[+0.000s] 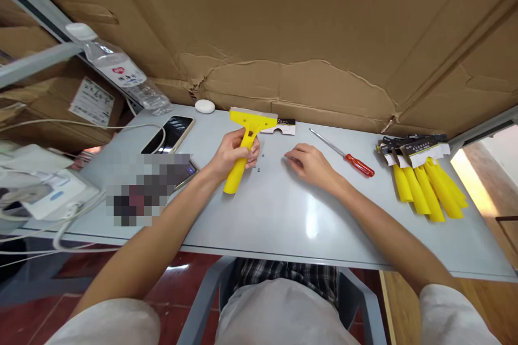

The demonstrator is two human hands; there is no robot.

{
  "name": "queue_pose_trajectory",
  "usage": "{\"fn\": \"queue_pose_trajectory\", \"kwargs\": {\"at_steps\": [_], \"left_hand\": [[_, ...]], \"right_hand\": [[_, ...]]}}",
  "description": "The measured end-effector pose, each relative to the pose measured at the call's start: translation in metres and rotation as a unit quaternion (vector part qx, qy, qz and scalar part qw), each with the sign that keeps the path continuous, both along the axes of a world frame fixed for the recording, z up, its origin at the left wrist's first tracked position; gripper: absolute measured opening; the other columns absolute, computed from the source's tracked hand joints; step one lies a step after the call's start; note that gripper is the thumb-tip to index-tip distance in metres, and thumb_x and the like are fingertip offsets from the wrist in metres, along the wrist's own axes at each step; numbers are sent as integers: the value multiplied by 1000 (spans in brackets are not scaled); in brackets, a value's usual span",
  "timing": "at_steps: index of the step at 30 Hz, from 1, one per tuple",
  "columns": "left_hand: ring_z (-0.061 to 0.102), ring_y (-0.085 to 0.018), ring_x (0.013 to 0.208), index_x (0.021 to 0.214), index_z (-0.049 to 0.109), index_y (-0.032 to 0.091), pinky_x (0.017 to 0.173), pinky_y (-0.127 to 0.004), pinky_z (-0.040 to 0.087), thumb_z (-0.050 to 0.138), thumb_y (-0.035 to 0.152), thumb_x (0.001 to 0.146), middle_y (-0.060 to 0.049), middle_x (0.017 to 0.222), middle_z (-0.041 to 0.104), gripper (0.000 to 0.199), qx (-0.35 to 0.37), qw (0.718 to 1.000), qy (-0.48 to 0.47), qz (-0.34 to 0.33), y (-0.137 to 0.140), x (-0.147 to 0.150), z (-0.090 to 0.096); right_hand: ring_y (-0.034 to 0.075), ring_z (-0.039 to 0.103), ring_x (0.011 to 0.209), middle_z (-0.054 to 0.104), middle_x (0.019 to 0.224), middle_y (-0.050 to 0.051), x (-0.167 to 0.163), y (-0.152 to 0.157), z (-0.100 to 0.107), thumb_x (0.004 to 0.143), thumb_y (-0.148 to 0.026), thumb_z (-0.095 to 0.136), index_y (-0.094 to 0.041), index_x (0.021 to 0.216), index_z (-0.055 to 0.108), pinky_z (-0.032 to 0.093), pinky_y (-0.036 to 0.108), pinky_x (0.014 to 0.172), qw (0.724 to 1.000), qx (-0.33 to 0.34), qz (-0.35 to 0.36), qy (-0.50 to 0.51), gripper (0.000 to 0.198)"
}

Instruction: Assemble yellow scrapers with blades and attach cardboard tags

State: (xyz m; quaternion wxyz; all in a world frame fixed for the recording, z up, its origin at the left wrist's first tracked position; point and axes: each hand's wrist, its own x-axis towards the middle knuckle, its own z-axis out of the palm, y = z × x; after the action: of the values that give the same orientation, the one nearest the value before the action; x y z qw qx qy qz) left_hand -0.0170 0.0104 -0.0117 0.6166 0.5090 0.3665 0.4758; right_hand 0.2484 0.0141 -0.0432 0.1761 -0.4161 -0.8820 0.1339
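My left hand (234,153) is wrapped around the handle of a yellow scraper (235,175), its wide head and metal blade pointing away from me. Behind the scraper head lies a black and white card (286,126), partly covered. On the table between my hands are small screws, one dark screw (259,170) nearer me and another screw (263,155) farther off. My right hand (309,164) rests by the tabletop with thumb and fingers pinched together; whatever they hold is too small to make out. To its right lies a screwdriver (358,164) with a red handle.
Several yellow scrapers (433,194) with black cards lie at the right. At the left are a phone (170,135), a white rounded object (204,106), a plastic bottle (121,70) and white cables (81,210). A cardboard wall (303,27) rises behind the table (251,226).
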Motion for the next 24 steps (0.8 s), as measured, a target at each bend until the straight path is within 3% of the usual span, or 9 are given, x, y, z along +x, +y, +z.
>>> {"fn": "queue_pose_trajectory", "kwargs": {"at_steps": [4,8,13,19,24], "left_hand": [[44,-8,51,74,53,20,40,-21,37,73,19,57,4,70,51,26,20,996,-55,61,2,-6,7],[44,-7,51,73,53,20,39,-21,35,72,19,56,4,72,51,25,20,992,-91,87,3,-8,13],[43,-7,50,72,52,20,39,-22,35,70,18,55,5,68,49,25,-6,992,-97,76,2,-5,12],[45,-7,48,74,51,20,39,-21,36,70,17,55,5,69,52,27,-20,991,-116,65,-3,3,10],[45,-8,47,72,50,20,39,-21,35,70,15,53,6,63,48,28,-51,989,-127,52,-2,3,9]], "right_hand": [[24,67,107,75,120,10,-49,22,11,111,-24,53,-23,139,77,45,35,83,998,-35,27,-50,37],[25,66,110,74,122,10,-73,29,14,111,-30,57,-25,134,80,44,35,81,994,-25,83,-61,33],[24,65,103,73,115,10,-71,24,2,109,-34,62,-26,126,84,45,37,86,987,-24,158,-34,28],[24,64,99,72,111,12,-62,11,-10,111,-38,58,-23,127,83,49,40,93,982,2,189,16,33],[22,65,96,74,108,12,-57,0,-11,110,-22,53,-21,111,84,53,40,91,984,-2,177,11,31]]}}
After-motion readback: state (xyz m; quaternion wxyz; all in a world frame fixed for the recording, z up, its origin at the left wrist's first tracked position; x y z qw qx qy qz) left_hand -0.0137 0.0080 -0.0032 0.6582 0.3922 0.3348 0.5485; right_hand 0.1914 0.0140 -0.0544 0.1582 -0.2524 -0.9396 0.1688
